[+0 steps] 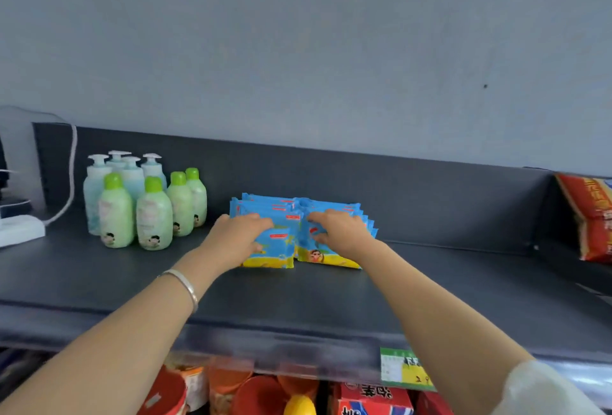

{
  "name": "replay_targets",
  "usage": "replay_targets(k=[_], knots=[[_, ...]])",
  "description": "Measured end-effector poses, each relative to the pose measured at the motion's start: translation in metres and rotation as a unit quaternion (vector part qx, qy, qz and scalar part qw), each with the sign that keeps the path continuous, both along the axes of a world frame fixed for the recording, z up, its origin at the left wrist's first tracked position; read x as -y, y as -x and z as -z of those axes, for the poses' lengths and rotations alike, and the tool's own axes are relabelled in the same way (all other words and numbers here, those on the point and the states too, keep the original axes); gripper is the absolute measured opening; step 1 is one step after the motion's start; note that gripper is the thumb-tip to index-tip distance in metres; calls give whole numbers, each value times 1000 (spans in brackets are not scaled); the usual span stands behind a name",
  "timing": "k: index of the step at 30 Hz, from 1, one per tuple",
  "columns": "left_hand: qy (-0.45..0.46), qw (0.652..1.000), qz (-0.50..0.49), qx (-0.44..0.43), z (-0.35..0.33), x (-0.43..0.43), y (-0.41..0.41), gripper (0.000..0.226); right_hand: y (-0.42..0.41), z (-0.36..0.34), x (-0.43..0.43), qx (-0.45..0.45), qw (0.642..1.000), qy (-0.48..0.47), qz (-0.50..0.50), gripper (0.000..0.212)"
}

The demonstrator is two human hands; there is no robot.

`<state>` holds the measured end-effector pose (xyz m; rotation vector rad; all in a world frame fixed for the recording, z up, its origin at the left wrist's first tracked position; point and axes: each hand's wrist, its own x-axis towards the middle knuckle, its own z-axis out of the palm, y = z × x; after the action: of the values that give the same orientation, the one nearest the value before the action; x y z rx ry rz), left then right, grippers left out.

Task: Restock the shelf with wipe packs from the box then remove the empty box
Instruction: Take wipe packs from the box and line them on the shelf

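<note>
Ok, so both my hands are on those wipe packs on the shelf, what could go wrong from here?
1. The wipe packs stand on edge in two rows, gripped by your left hand and right hand. If you let go before squaring them, the soft packs may lean or topple forward.
2. The green-capped bottles stand close on the left. Pushing the rows sideways could knock them over.
</note>
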<state>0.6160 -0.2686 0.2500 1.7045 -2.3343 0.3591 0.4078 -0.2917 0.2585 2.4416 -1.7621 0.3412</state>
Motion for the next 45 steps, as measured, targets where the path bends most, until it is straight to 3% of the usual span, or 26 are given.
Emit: replay_targets(k=[4,7,14,20,25,29,35,45], knots=[[42,999,9,18,5,29,9,40,7,13,8,-50,994,87,43,58],[61,998,8,7,10,47,13,50,15,27,9,-65,986,140,62,61],[50,997,12,63,19,57,-6,79,5,31,27,-38,991,131,9,67],[38,998,0,56,22,58,-6,78,1,38,26,-43,981,185,26,69],[42,999,6,25,21,50,0,80,5,28,6,-36,985,162,47,70],[68,996,57,-25,22,34,28,71,19,27,-19,-33,987,145,54,62],[111,980,158,-51,20,-1,104,40,68,28,-65,38,981,168,84,39],[133,927,329,-120,31,-92,287,27,239,59,-198,46,954,238,174,26]])
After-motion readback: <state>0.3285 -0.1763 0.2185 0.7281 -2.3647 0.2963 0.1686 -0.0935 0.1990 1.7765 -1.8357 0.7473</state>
